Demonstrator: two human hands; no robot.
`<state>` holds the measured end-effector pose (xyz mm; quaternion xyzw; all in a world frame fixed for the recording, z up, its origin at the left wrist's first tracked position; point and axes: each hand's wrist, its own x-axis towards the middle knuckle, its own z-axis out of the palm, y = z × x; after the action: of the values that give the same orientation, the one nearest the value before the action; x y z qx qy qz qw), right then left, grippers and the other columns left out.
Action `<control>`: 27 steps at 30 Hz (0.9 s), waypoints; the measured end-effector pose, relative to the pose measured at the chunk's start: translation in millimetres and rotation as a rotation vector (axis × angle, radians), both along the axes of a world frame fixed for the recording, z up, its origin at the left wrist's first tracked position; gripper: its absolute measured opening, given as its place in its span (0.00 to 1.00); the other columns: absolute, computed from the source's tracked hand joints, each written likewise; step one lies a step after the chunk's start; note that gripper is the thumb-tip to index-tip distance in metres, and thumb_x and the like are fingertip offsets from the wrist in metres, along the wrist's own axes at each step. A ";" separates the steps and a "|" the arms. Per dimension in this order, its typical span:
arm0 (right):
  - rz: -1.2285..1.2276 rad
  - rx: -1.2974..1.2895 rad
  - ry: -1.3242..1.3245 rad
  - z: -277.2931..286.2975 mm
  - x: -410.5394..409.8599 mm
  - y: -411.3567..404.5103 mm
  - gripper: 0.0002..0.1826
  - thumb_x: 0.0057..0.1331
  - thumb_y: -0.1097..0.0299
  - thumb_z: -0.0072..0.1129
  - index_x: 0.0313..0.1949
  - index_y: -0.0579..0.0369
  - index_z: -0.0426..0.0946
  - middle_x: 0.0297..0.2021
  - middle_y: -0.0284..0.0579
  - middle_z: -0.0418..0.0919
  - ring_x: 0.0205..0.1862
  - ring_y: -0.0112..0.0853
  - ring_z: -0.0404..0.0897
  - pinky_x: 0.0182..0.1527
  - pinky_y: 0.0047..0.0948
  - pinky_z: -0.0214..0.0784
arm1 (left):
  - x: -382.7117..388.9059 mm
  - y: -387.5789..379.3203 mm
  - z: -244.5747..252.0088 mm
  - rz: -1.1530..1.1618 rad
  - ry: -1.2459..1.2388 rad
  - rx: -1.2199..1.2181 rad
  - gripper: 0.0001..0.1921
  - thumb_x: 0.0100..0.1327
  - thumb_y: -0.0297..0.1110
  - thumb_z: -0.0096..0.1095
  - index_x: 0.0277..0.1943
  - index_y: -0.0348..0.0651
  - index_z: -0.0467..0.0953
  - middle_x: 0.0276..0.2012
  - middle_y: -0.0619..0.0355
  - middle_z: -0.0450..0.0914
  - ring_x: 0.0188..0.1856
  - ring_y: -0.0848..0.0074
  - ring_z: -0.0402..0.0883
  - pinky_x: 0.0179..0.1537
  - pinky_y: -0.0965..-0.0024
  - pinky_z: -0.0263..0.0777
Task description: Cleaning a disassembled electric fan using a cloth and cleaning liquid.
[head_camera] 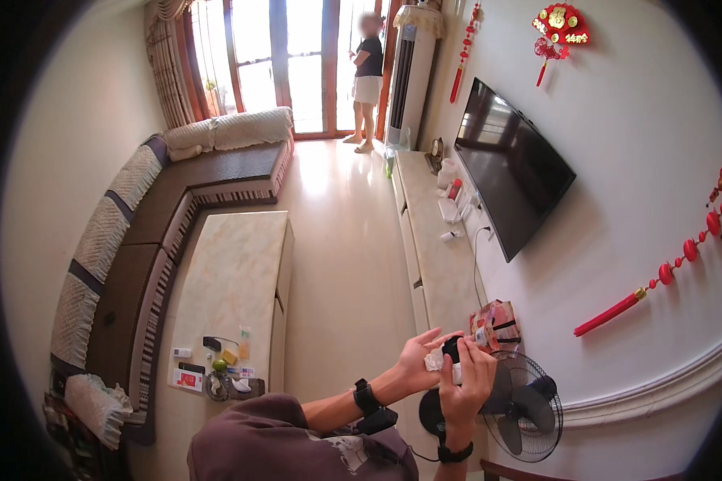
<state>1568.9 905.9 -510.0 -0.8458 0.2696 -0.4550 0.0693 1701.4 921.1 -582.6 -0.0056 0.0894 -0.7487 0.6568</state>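
My left hand [418, 362] is turned palm up, with a crumpled white tissue [434, 361] lying on it. Over that palm, my right hand [470, 374] grips a small rounded black object [453, 347] between thumb and fingers. What the black object is cannot be made out. More white material shows beside the right thumb, partly hidden by it. Both wrists wear black bands. Behind the hands stand a patterned red and pink bag [498, 321] and a black electric fan [520, 406].
A marble-topped coffee table [234, 264] bears a green fruit [219, 365], a phone and several small items. Around it runs a corner sofa [132, 288]. A television [514, 168] hangs above a low cabinet [433, 264]. A person [369, 66] stands by the glass doors.
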 end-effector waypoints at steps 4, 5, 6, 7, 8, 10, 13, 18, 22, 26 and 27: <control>-0.030 -0.003 -0.022 -9.4 3.6 2.5 0.20 0.66 0.73 0.73 0.57 0.62 0.86 0.56 0.51 0.86 0.53 0.49 0.82 0.57 0.47 0.76 | 1.4 2.6 -34.0 -0.078 0.083 -0.184 0.24 0.85 0.47 0.44 0.66 0.34 0.74 0.63 0.46 0.83 0.65 0.56 0.82 0.74 0.47 0.70; -0.033 0.000 -0.021 -9.2 2.2 1.6 0.20 0.66 0.73 0.73 0.57 0.62 0.86 0.56 0.51 0.86 0.53 0.49 0.82 0.57 0.47 0.76 | 0.7 5.5 -29.2 -0.082 0.084 -0.181 0.24 0.85 0.47 0.44 0.66 0.34 0.74 0.63 0.46 0.83 0.65 0.56 0.82 0.74 0.47 0.70; -0.052 -0.010 -0.053 -7.6 1.0 -0.1 0.20 0.66 0.73 0.73 0.58 0.62 0.86 0.56 0.51 0.86 0.52 0.49 0.82 0.56 0.47 0.76 | -0.8 8.8 -24.2 -0.097 0.078 -0.107 0.23 0.84 0.46 0.45 0.64 0.34 0.75 0.61 0.47 0.84 0.63 0.56 0.83 0.74 0.47 0.71; -0.070 -0.020 -0.085 -7.0 -0.6 -1.0 0.20 0.66 0.73 0.73 0.58 0.62 0.86 0.56 0.52 0.86 0.52 0.49 0.81 0.56 0.46 0.76 | -2.4 12.0 -19.1 -0.112 0.071 -0.033 0.23 0.84 0.46 0.47 0.63 0.34 0.76 0.59 0.47 0.85 0.61 0.57 0.84 0.74 0.47 0.71; -0.076 -0.018 -0.084 -7.7 -3.1 -0.4 0.20 0.66 0.73 0.73 0.58 0.62 0.86 0.56 0.52 0.86 0.52 0.49 0.81 0.56 0.46 0.76 | -3.8 16.0 -5.3 -0.117 0.072 -0.030 0.23 0.84 0.46 0.47 0.63 0.34 0.76 0.59 0.47 0.85 0.61 0.57 0.84 0.74 0.47 0.71; -0.147 -0.137 -0.160 -8.6 -7.5 1.3 0.20 0.67 0.74 0.72 0.58 0.65 0.85 0.56 0.53 0.87 0.52 0.50 0.82 0.56 0.47 0.75 | -5.2 23.5 26.2 -0.161 -0.026 0.083 0.22 0.84 0.45 0.48 0.62 0.34 0.77 0.58 0.48 0.85 0.61 0.58 0.84 0.74 0.49 0.72; -0.093 -0.101 -0.120 -4.8 -5.9 1.9 0.19 0.68 0.75 0.71 0.59 0.65 0.85 0.56 0.53 0.87 0.53 0.50 0.83 0.56 0.47 0.75 | -1.1 20.6 2.2 -0.149 0.064 -0.188 0.23 0.84 0.43 0.48 0.66 0.32 0.73 0.63 0.46 0.82 0.65 0.56 0.82 0.74 0.51 0.72; -0.113 -0.095 -0.120 -8.1 -12.8 2.7 0.19 0.70 0.76 0.69 0.60 0.65 0.84 0.56 0.54 0.87 0.53 0.50 0.83 0.57 0.47 0.75 | 8.0 20.2 8.8 -0.037 -0.246 -0.059 0.24 0.83 0.41 0.48 0.72 0.33 0.70 0.67 0.45 0.80 0.68 0.58 0.80 0.76 0.52 0.69; -0.185 -0.072 -0.214 -3.3 -18.3 2.5 0.20 0.70 0.75 0.68 0.61 0.65 0.83 0.57 0.54 0.86 0.52 0.49 0.82 0.55 0.45 0.75 | 18.8 25.4 14.6 0.005 -0.108 0.000 0.26 0.85 0.43 0.43 0.75 0.33 0.67 0.76 0.40 0.71 0.76 0.53 0.71 0.79 0.50 0.64; -0.144 0.055 -0.272 -8.2 -19.3 7.0 0.20 0.70 0.76 0.68 0.61 0.65 0.82 0.57 0.55 0.85 0.50 0.47 0.81 0.51 0.42 0.76 | 22.5 26.4 13.6 0.027 -0.049 -0.151 0.27 0.85 0.45 0.37 0.73 0.34 0.69 0.81 0.39 0.62 0.82 0.51 0.62 0.83 0.49 0.54; -0.129 0.068 -0.268 -9.2 -19.2 9.1 0.20 0.70 0.77 0.67 0.61 0.65 0.82 0.57 0.56 0.85 0.49 0.46 0.81 0.50 0.41 0.77 | 23.0 26.9 13.2 0.037 -0.085 -0.165 0.27 0.85 0.45 0.36 0.72 0.34 0.70 0.82 0.39 0.59 0.83 0.51 0.59 0.84 0.49 0.51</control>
<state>1549.7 915.0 -519.3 -0.7557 0.3270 -0.5577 0.1041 1724.4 948.0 -569.4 -0.0294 -0.0009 -0.7409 0.6709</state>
